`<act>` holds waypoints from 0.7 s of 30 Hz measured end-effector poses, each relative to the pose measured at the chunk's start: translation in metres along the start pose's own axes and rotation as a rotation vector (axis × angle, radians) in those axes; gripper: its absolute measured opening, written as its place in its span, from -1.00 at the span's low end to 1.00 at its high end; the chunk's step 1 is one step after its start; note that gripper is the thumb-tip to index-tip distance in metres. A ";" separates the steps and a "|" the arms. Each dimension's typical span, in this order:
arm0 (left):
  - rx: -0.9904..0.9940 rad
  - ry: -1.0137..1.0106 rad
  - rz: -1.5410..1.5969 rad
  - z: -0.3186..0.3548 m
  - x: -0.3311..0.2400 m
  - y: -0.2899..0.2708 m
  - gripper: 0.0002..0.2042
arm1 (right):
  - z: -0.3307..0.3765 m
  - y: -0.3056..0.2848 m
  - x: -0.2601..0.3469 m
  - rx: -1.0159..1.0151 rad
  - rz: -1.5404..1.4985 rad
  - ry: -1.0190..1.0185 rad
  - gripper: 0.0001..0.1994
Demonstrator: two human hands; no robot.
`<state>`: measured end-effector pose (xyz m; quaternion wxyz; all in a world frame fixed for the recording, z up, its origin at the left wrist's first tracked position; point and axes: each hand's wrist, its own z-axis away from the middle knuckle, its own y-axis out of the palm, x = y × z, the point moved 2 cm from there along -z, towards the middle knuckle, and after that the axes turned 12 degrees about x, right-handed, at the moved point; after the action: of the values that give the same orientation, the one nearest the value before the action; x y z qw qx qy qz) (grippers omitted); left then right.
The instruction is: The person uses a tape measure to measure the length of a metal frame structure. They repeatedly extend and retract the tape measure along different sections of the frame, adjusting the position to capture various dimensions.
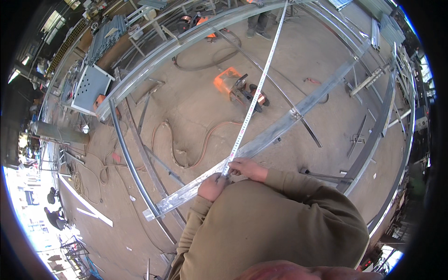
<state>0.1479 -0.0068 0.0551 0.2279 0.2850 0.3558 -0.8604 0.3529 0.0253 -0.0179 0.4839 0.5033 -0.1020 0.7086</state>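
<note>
**Both hands pin a tape measure to a steel bar on the workshop floor**

Lowest in the frame, an olive-green sleeved back and shoulders fill the bottom centre, both forearms reaching up toward the middle. The left hand [212, 185] is curled closed, its knuckles resting on the flat steel bar [261, 140], and appears to pinch the near end of the tape measure [254, 100]; the fingertips themselves are hidden, so the exact grip cannot be told. The right hand [247, 168] lies just beside it to the upper right, fingers bent and pressed down on the tape where it meets the bar.

The bar runs diagonally from the lower left of centre up to the upper right, its near end lying on the concrete floor [196, 100]. The tape crosses it at the hands and stretches as a thin pale line up to the top centre of the frame, where another person's legs and shoes [259, 25] stand.

Beyond the hands, an orange hose [186, 154] loops across the floor at centre left. Further up, an orange cutting machine [233, 84] sits just left of the tape. Curved steel frame rails [387, 121] sweep around the right side, and another rail [186, 42] arcs across the upper left. At far upper left stands a grey perforated metal panel [91, 88].
</note>
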 end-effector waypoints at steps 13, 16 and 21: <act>0.069 -0.015 -0.012 -0.010 0.015 0.003 -0.53 | -0.006 0.000 -0.012 -0.026 -0.049 -0.035 -0.66; 0.077 -0.027 -0.008 -0.011 0.015 0.003 -0.54 | -0.007 -0.002 -0.014 0.007 -0.087 -0.026 -0.68; 0.051 0.016 -0.015 -0.010 0.010 0.002 -0.55 | -0.007 -0.003 -0.014 -0.010 -0.069 0.003 -0.69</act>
<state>0.1450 -0.0030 0.0417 0.2114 0.2949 0.3378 -0.8685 0.3512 0.0233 -0.0334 0.5108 0.5029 -0.0871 0.6918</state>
